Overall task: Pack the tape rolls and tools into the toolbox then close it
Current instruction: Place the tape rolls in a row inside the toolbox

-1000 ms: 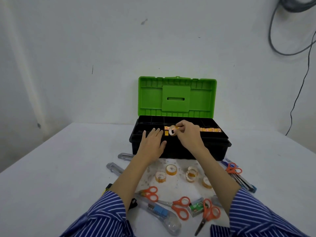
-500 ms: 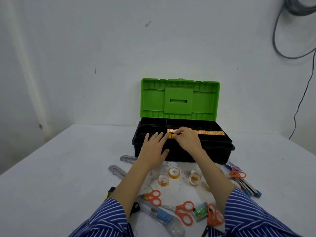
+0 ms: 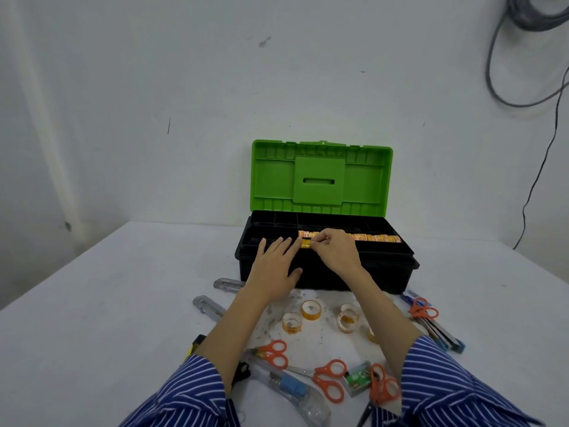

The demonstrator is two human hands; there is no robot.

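The black toolbox (image 3: 385,272) stands open in the middle of the table, its green lid (image 3: 320,180) upright. A row of orange tape rolls (image 3: 375,238) lies along its top tray. My right hand (image 3: 337,252) pinches one tape roll (image 3: 305,245) at the left end of that row. My left hand (image 3: 275,269) rests flat with straight fingers on the box's front rim, beside the roll. Several loose tape rolls (image 3: 311,309) lie on the table in front of the box. Orange-handled scissors (image 3: 328,382) and clear utility knives (image 3: 295,392) lie nearer to me.
More scissors (image 3: 423,309) and a blue-tipped tool (image 3: 443,334) lie at the right of the box. Clear knife handles (image 3: 206,305) lie at the left. A small green box (image 3: 357,379) sits among the scissors. Cables (image 3: 523,57) hang on the white wall at the upper right.
My right hand has lowered the pinched tape roll from above the tray down into the row's left end. My left hand stays on the box's front rim.
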